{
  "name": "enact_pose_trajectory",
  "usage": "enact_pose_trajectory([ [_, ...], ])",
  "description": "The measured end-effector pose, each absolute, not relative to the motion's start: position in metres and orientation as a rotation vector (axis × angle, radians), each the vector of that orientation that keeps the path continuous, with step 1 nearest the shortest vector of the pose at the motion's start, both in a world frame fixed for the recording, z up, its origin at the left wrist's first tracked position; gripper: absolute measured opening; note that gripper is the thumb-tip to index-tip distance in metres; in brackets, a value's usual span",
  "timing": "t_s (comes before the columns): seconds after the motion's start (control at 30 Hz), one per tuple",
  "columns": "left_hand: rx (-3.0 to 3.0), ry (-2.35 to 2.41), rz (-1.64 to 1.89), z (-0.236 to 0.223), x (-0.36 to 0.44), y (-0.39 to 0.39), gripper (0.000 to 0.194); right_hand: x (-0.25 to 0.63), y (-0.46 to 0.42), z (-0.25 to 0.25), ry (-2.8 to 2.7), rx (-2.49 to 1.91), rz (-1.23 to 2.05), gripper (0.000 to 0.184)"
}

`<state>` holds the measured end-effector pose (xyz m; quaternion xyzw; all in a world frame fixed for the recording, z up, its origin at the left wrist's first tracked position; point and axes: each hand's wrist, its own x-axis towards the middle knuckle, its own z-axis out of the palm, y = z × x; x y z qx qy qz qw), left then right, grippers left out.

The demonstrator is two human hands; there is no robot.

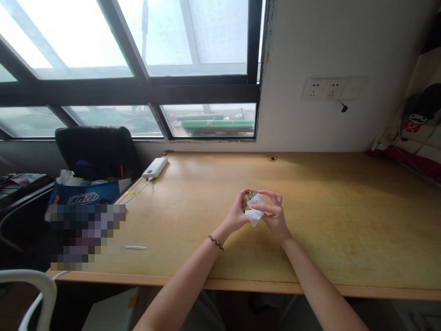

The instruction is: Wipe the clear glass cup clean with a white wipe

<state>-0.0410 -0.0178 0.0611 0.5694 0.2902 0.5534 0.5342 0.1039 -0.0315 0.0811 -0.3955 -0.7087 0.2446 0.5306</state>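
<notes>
1. The left hand point(237, 213) has its fingers curled around the side of a clear, round vessel point(245, 202); the right hand point(276, 221) has its fingers closed on a white tissue point(254, 218), pressing it to the vessel. The vessel is between the two hands, over the middle of the desk point(344, 207); whether its base touches the wood cannot be told.
2. Slipping looks the likeliest trouble: a smooth, curved wall gives little grip, and a loosened left hand could let it drop onto the desk.
3. If the vessel is glass, which I cannot confirm, a drop or hard squeeze could crack it.
4. The tissue is thin and could tear or shed lint if rubbed hard or damp.
5. The folds hide part of the vessel, so a spot under them could be missed.
6. Counted at the hands: two hands, one vessel, one tissue, one braided bracelet point(216, 242) on the left wrist.
7. Counted on the desk: one white power bank point(155, 168) with one white cable point(138, 190) at its end, and one round cable hole point(271, 158).
8. Counted around it: one black chair back point(94, 149), one blue bag point(82, 195), and three wall plates point(334, 89), two with sockets.
</notes>
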Motion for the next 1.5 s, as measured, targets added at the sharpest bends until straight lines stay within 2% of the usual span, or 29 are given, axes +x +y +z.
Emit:
enact_pose_trajectory([
  [0.13, 1.401, 0.646, 1.226, 0.069, -0.041, -0.025, 0.080, 0.104, -0.026, 0.081, -1.512, -0.929, 0.812, 0.015],
  [0.3, 1.484, 0.675, 1.269, 0.068, -0.033, -0.034, 0.071, 0.102, -0.016, 0.074, -1.074, -0.823, 1.336, 0.031],
  [0.43, 1.470, 0.687, 1.327, 0.063, -0.028, -0.031, 0.082, 0.093, -0.018, 0.074, -0.907, -0.687, 1.611, 0.046],
  [0.67, 1.425, 0.890, 1.365, 0.063, -0.044, -0.016, 0.083, 0.091, -0.015, 0.075, -0.858, -0.646, 1.667, 0.053],
  [0.77, 1.238, 0.814, 1.387, 0.064, -0.048, -0.012, 0.084, 0.094, -0.012, 0.070, -0.882, -0.672, 1.666, 0.051],
  [0.93, 0.973, 0.658, 1.415, 0.067, -0.051, -0.011, 0.056, 0.097, -0.012, 0.060, -0.876, -0.695, 1.550, 0.036],
  [1.07, 0.941, 0.611, 1.350, 0.075, -0.047, -0.016, 0.046, 0.096, -0.014, 0.056, -0.861, -0.744, 1.477, 0.035],
  [1.13, 0.969, 0.560, 1.334, 0.075, -0.042, -0.020, 0.047, 0.096, -0.015, 0.057, -0.851, -0.772, 1.438, 0.038],
  [1.3, 1.033, 0.526, 1.354, 0.067, -0.033, -0.022, 0.070, 0.095, -0.019, 0.061, -0.939, -0.859, 1.259, 0.033],
  [1.5, 0.889, 0.524, 1.332, 0.068, -0.039, -0.022, 0.058, 0.097, -0.021, 0.068, -0.935, -0.889, 1.229, 0.026],
])
